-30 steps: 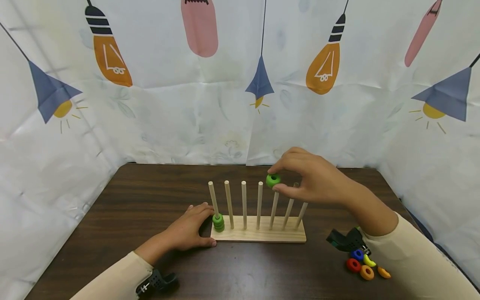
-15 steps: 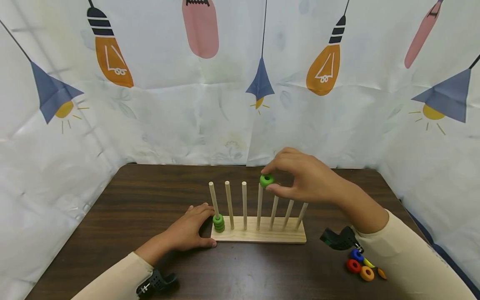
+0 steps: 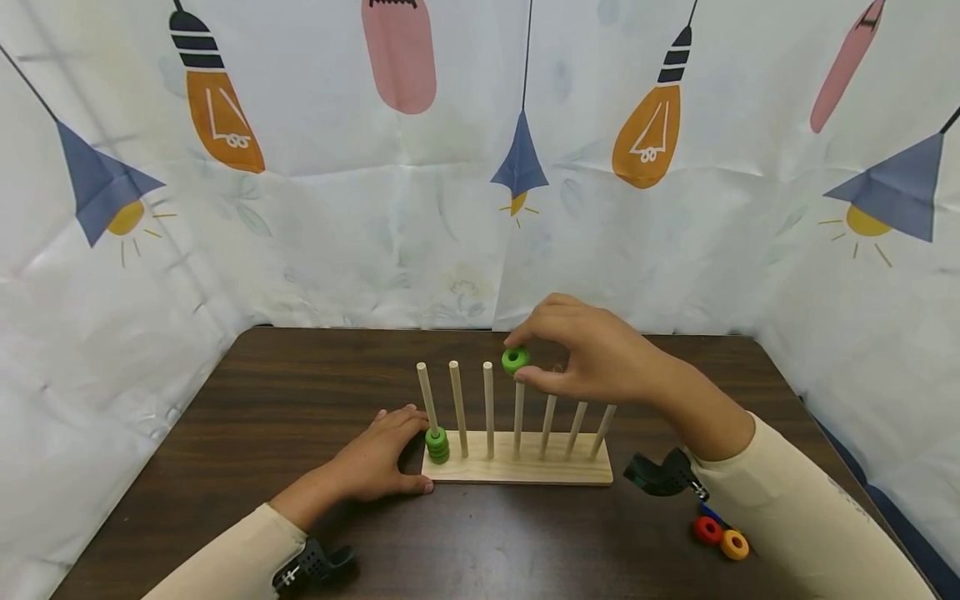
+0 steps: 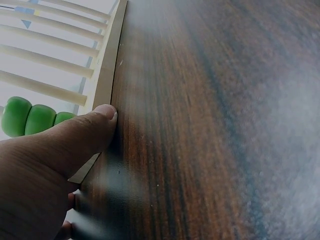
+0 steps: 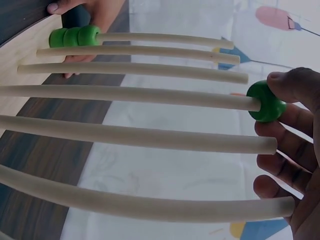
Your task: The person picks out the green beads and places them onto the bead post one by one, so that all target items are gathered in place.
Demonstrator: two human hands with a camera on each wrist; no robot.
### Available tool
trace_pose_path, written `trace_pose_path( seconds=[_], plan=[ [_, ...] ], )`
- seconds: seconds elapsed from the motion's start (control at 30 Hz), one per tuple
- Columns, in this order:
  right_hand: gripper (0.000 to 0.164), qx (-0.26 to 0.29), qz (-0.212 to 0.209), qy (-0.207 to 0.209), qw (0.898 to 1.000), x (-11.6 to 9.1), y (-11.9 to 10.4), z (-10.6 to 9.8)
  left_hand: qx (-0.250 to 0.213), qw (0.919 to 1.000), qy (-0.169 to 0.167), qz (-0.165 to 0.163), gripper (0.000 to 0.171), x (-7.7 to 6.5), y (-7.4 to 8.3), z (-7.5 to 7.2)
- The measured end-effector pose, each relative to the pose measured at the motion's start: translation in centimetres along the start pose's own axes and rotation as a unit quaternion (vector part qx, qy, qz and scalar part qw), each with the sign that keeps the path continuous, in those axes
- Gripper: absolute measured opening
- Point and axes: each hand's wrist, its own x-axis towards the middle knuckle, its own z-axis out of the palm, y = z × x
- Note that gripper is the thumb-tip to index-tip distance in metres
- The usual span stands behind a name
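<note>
A wooden peg rack [image 3: 517, 472] with several upright pegs stands on the dark table. My left hand [image 3: 381, 458] grips its left end, the thumb at the front edge and the fingers behind. Three green beads [image 5: 75, 36] are stacked at the bottom of the leftmost peg. My right hand [image 3: 596, 354] pinches another green bead [image 3: 515, 360] between thumb and index finger, its hole showing. That bead is level with the top of the middle peg [image 3: 519, 417] and overlaps the peg's tip in the right wrist view.
Right of the rack, near my right sleeve, lie a red bead [image 3: 707, 530], an orange bead [image 3: 734, 545] and part of a blue one [image 3: 709, 512]. The sleeve hides other pieces there. A printed white cloth [image 3: 337, 250] hangs behind the table [image 3: 300, 375].
My right hand has moved left along the peg tops with the green bead, from the third peg from the right to the middle one. The left hand and rack have stayed put.
</note>
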Motion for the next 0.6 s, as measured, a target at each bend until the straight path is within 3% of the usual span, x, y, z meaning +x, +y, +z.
trace_pose_path(
  seconds=[0.6],
  plan=[
    [0.019,0.01,-0.01,0.026,1.0,1.3,-0.4,0.9,-0.001,1.0,-0.002,-0.002,0.08,0.0,0.0,0.0]
  ],
)
